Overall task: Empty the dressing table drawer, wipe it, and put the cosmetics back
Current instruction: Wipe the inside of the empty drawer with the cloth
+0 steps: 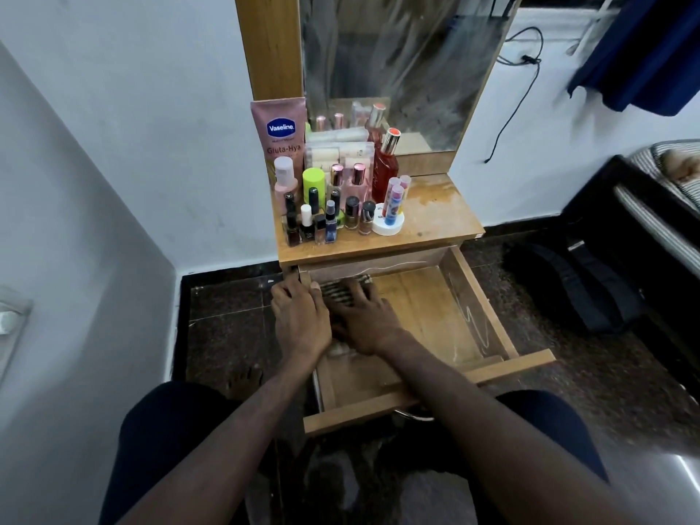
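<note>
The wooden drawer [488, 320] of the dressing table is pulled out, and its bare floor shows on the right. My right hand [365, 318] lies flat, fingers spread, pressing a striped cloth [337, 291] onto the drawer's left rear floor. My left hand [301, 318] rests on the drawer's left wall, its fingers draped over the edge. The cosmetics stand on the table top [435, 217]: a pink Vaseline tube [282, 130], a red perfume bottle [385, 166], a green-capped bottle [313, 183], several nail polish bottles [325, 223] and lip balm sticks [396, 197].
A mirror [397, 62] rises behind the table. White walls stand at the left. A black backpack [575, 286] lies on the dark floor at the right, beside a bed [659, 195]. A black cable [519, 89] hangs on the right wall. My knees flank the drawer front.
</note>
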Motion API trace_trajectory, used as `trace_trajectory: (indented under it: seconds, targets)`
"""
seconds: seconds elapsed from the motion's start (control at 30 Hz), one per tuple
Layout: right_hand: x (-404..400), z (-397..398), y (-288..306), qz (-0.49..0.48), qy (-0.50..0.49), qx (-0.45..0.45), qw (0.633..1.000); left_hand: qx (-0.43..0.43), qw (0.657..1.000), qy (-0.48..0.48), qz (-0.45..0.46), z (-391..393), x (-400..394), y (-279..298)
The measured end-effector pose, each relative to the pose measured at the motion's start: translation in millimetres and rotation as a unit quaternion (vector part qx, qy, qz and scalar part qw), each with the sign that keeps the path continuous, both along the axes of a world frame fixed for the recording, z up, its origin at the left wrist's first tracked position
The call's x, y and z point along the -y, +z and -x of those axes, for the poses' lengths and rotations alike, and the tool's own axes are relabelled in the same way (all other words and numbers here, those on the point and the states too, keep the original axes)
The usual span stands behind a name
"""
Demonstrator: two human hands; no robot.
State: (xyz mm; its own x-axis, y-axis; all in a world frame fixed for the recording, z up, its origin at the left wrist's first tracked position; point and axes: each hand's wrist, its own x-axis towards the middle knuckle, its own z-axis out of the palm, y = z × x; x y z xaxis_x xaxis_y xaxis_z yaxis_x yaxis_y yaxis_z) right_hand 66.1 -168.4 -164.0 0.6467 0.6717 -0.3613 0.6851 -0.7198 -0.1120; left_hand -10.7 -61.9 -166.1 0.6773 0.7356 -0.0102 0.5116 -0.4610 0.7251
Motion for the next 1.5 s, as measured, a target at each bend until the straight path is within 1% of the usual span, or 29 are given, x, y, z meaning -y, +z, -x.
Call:
trace_trajectory:
  seconds: [0.1,0.2,0.33,0.4,0.53,0.6,0.67,0.73,0.77,0.83,0.9,1.0,1.1,1.2,1.27,1.37,1.5]
  targets:
    - [52,-40,3,0.022,-0.044,-0.024,0.999,0.006,1.0,-0.003,-0.001,3,0,0]
    - [99,-74,8,0.049,-0.119,-0.008,0.992,0.013,1.0,-0.001,0.001,3,1,1]
    - [93,-64,3,0.043,-0.164,-0.017,0.985,0.01,1.0,0.006,0.005,2,2,-1]
    - [77,-49,2,0.031,-0.154,-0.018,0.987,0.024,1.0,0.006,0.008,2,2,-3]
    - [15,6,7,0.004,-0.052,-0.004,0.999,0.025,0.999,0.02,0.01,3,2,-1]
    - [-13,33,8,0.003,-0.032,-0.005,0.999,0.017,0.999,0.027,0.011,2,1,2]
    - [-16,37,5,0.003,-0.019,0.003,1.0,0.015,1.0,0.026,0.004,3,1,3]
    - [8,18,4,0.0,-0.003,0.005,1.0,0.009,1.0,0.021,-0.005,5,2,3]
    - [26,1,5,0.01,-0.013,-0.002,1.0,0.01,1.0,0.018,-0.01,6,1,2]
    - [68,-39,9,0.035,-0.074,-0.027,0.996,0.016,1.0,0.016,-0.013,5,0,1]
    - [102,-67,10,0.048,-0.128,-0.027,0.99,0.021,0.999,0.02,-0.014,3,0,-2]
    - [102,-65,7,0.06,-0.149,-0.019,0.987,0.021,0.999,0.027,-0.018,2,1,-4]
    - [63,-35,7,0.047,-0.132,-0.02,0.99,0.02,0.999,0.023,-0.021,2,2,-5]
    - [12,15,9,0.021,-0.05,-0.012,0.998,0.014,0.999,0.022,-0.027,2,1,-5]
    - [-10,38,7,0.022,-0.021,-0.012,0.999,0.005,0.999,0.028,-0.024,2,0,-4]
    - [3,19,4,0.001,-0.007,-0.016,1.0,-0.002,0.999,0.025,-0.03,2,1,-2]
    - [58,-36,8,0.006,-0.076,-0.041,0.996,0.006,0.999,0.016,-0.039,4,2,-2]
